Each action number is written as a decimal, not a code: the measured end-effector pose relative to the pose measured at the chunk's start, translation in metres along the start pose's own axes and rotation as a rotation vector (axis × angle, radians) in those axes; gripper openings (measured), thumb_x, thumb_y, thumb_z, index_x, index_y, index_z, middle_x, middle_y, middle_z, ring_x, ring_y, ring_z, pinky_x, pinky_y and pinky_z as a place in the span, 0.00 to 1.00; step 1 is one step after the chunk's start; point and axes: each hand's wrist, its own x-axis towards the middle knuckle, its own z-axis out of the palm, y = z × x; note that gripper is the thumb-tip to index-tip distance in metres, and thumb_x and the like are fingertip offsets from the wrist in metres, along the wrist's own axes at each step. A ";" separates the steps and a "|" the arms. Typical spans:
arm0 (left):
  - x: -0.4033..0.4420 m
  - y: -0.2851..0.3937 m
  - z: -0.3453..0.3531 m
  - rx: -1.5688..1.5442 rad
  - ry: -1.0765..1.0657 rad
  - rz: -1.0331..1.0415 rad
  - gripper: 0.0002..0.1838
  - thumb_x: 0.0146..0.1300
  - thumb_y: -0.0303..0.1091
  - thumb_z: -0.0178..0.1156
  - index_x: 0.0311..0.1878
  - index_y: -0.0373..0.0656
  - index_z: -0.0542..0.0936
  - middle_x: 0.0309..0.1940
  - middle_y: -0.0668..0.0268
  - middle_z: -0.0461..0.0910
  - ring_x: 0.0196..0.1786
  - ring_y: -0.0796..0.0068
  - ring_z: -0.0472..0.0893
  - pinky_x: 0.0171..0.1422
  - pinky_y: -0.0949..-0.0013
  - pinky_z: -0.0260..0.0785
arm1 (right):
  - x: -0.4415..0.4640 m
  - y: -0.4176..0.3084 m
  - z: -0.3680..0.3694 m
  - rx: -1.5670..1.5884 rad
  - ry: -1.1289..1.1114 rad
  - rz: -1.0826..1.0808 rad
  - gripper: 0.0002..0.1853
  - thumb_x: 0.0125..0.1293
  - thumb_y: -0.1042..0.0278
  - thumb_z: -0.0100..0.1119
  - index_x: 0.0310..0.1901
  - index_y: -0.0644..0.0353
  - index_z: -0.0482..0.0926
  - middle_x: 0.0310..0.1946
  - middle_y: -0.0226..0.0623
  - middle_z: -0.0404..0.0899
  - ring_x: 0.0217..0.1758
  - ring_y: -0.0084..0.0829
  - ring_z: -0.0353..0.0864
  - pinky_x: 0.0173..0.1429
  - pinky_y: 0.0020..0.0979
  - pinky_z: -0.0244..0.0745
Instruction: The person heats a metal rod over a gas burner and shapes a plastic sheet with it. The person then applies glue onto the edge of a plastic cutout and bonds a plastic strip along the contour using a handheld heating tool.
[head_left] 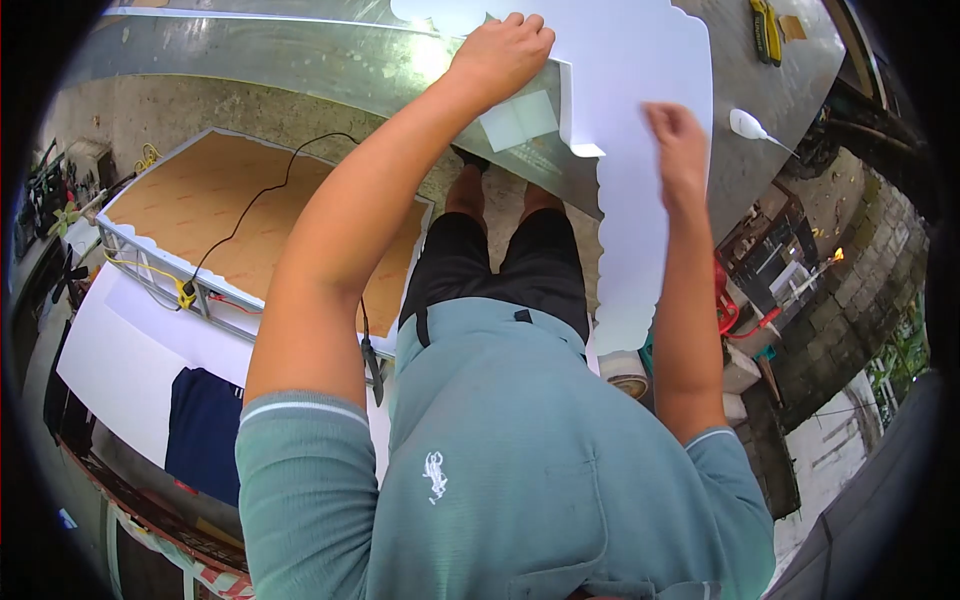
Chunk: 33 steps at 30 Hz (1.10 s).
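Observation:
A large white sheet (635, 60) with a scalloped edge lies on the metal table and hangs over its near side. Along its inner cut edge, a narrow white strip (578, 120) stands up. My left hand (505, 58) is at the sheet's inner edge, its fingers curled and closed on it. Over the sheet's right part is my right hand (680, 145), bent at the fingers and smeared by motion; whether it holds anything is not visible. A pale square piece (520, 122) lies near the table's edge, below my left hand.
On the metal table (780, 90), a white needle-tipped bottle (747, 124) and a yellow-black tool (767, 35) lie at the right. A brown-topped panel (240, 200) with a black cable stands at left. Dark blue cloth (203, 430) rests on white material behind it.

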 end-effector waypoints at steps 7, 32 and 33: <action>0.001 0.000 -0.005 0.012 -0.041 -0.008 0.07 0.63 0.31 0.60 0.43 0.42 0.77 0.43 0.63 0.80 0.50 0.64 0.84 0.51 0.61 0.81 | 0.027 -0.034 0.071 0.082 -0.300 0.227 0.23 0.65 0.49 0.77 0.41 0.65 0.84 0.32 0.30 0.80 0.35 0.22 0.73 0.40 0.29 0.71; -0.001 0.003 -0.005 -0.079 -0.019 -0.068 0.06 0.65 0.30 0.58 0.43 0.42 0.79 0.44 0.62 0.81 0.52 0.62 0.83 0.53 0.61 0.78 | 0.033 -0.041 0.084 -0.096 -0.205 0.223 0.19 0.64 0.55 0.78 0.35 0.63 0.82 0.27 0.33 0.80 0.29 0.27 0.73 0.34 0.36 0.72; -0.001 0.004 -0.007 -0.070 -0.017 -0.059 0.06 0.65 0.30 0.58 0.43 0.42 0.79 0.44 0.62 0.81 0.52 0.62 0.83 0.53 0.61 0.78 | 0.033 -0.043 0.085 -0.111 -0.196 0.218 0.19 0.63 0.54 0.79 0.33 0.64 0.83 0.27 0.36 0.82 0.30 0.28 0.76 0.35 0.37 0.74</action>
